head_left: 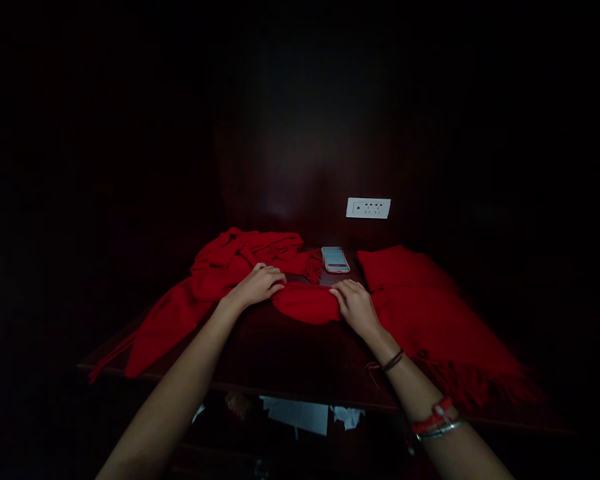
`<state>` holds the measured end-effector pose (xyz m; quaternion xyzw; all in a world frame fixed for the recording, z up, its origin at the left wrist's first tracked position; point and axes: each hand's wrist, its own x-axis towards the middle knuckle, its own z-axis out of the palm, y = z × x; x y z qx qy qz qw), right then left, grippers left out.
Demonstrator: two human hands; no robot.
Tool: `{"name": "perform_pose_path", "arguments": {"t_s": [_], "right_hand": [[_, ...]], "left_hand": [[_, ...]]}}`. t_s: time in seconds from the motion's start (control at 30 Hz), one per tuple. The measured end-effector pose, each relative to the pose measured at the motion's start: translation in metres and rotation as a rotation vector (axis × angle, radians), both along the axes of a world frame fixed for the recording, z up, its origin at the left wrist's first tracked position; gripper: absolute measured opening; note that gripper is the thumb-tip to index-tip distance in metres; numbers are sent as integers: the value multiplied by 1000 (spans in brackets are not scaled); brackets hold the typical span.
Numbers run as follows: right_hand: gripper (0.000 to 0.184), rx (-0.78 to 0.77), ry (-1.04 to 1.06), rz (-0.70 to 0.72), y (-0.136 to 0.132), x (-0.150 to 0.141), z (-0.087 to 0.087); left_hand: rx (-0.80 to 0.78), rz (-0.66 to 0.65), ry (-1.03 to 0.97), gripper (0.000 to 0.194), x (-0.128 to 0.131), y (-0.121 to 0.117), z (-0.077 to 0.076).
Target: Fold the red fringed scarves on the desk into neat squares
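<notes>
Between my two hands a stretch of red scarf [307,303] is held up a little above the dark table, its lower edge sagging. My left hand [260,283] pinches it at the left, fingers curled over the cloth. At the other end my right hand [354,303] grips it, thumb and fingers closed. A crumpled red fringed cloth [245,250] lies beyond and left of my left hand. To the right, a flat spread of red fringed fabric [430,300] reaches toward the front edge; whether it joins the held part I cannot tell.
A phone [336,260] with its screen lit lies at the back of the table [280,360]. On the wall behind is a white socket plate [369,208]. Under the tabletop, papers [300,415] show on a shelf. The surroundings are very dark.
</notes>
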<state>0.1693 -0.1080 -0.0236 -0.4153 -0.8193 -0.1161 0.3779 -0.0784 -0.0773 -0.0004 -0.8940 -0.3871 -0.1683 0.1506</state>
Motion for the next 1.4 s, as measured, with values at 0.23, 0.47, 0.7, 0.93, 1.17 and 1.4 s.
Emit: {"name": "perform_pose_path", "arguments": {"t_s": [0.23, 0.47, 0.7, 0.93, 1.17, 1.4], "right_hand": [[21, -7, 41, 96, 0, -1, 1], [24, 96, -46, 52, 1, 1, 12], [21, 58, -351, 141, -42, -7, 11], [18, -73, -615, 173, -77, -9, -13], [18, -133, -464, -21, -88, 0, -21], [18, -195, -280, -31, -86, 4, -25]], "left_hand": [[119, 138, 98, 16, -40, 5, -13], [344, 263, 187, 17, -46, 8, 31], [164, 83, 423, 15, -71, -27, 31], [-176, 39, 396, 33, -51, -62, 26], [-298, -57, -5, 28, 56, -9, 13], [-628, 182, -44, 12, 82, 32, -16]]}}
